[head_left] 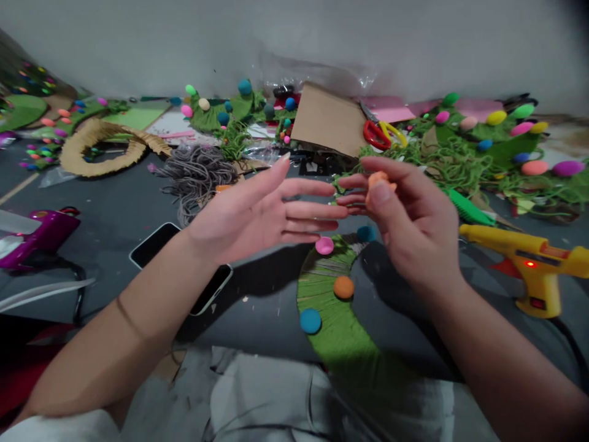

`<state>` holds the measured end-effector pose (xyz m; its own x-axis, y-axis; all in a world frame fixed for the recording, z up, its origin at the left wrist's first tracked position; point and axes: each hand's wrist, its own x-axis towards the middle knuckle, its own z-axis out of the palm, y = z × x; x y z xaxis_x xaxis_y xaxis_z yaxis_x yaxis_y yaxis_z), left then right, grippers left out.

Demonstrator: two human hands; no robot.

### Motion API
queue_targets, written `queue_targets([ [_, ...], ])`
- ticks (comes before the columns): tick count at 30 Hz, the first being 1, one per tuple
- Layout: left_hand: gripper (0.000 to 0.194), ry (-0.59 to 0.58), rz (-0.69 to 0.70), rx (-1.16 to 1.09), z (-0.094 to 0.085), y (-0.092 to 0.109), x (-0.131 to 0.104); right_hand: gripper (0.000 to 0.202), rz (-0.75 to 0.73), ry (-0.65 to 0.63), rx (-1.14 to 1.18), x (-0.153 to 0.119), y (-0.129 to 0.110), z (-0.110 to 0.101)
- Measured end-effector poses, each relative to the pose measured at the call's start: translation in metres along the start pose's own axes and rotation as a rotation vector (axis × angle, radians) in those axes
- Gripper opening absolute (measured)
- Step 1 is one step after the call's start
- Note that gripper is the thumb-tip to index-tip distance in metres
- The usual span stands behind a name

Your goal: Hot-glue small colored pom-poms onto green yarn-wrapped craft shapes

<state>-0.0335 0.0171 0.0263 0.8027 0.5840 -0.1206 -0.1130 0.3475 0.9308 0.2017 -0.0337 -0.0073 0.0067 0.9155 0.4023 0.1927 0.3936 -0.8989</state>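
Note:
My right hand [414, 215] pinches a small, crumpled orange lump of clay-like material [380, 182] between thumb and index finger. Facing it, my left hand [262, 212] is open with its fingers stretched out, the tips close to the right hand's fingers. Below both hands lies a curved form wrapped in green yarn [331, 307], its near end reaching over the table edge. It carries an orange ball [343, 287], a blue ball [310, 320], a pink ball [324, 245] and, at the far end, a teal ball [366, 234].
A yellow glue gun [536, 261] with a lit red light stands right; a purple glue gun [41, 236] lies left. A phone [159, 242] is under my left forearm. Behind are grey yarn [196, 175], a straw-coloured ring [76, 150], cardboard [329, 120], scissors [384, 135] and green yarn scraps [453, 162].

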Motion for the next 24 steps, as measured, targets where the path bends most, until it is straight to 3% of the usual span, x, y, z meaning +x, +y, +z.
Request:
queue_targets([
  [3, 0.042, 0.184, 0.107, 0.067, -0.001, 0.001, 0.001, 0.018, 0.162, 0.068, 0.166, 0.007, 0.005, -0.005],
  [5, 0.036, 0.284, 0.171, 0.079, 0.000, -0.003, 0.004, 0.007, 0.252, 0.033, 0.178, 0.009, 0.008, -0.007],
  [6, 0.034, 0.312, 0.191, 0.077, 0.001, -0.006, 0.006, 0.013, 0.277, 0.004, 0.171, 0.010, 0.009, -0.007],
  [10, 0.028, 0.381, 0.196, 0.160, 0.005, -0.021, 0.015, 0.048, 0.202, -0.023, 0.049, 0.007, 0.004, -0.004],
  [13, 0.023, 0.417, 0.256, 0.286, 0.006, -0.030, 0.019, 0.032, 0.121, 0.038, -0.041, 0.005, -0.002, -0.002],
  [16, 0.021, 0.456, 0.397, 0.537, 0.007, -0.035, 0.019, 0.009, 0.118, 0.042, 0.024, 0.005, -0.005, -0.001],
  [20, 0.019, 0.504, 0.459, 0.984, 0.011, -0.036, 0.015, 0.012, 0.154, 0.026, 0.055, 0.004, -0.008, -0.001],
  [24, 0.019, 0.441, 0.475, 1.275, 0.012, -0.036, 0.013, 0.029, 0.154, 0.069, 0.070, 0.008, -0.009, -0.002],
])
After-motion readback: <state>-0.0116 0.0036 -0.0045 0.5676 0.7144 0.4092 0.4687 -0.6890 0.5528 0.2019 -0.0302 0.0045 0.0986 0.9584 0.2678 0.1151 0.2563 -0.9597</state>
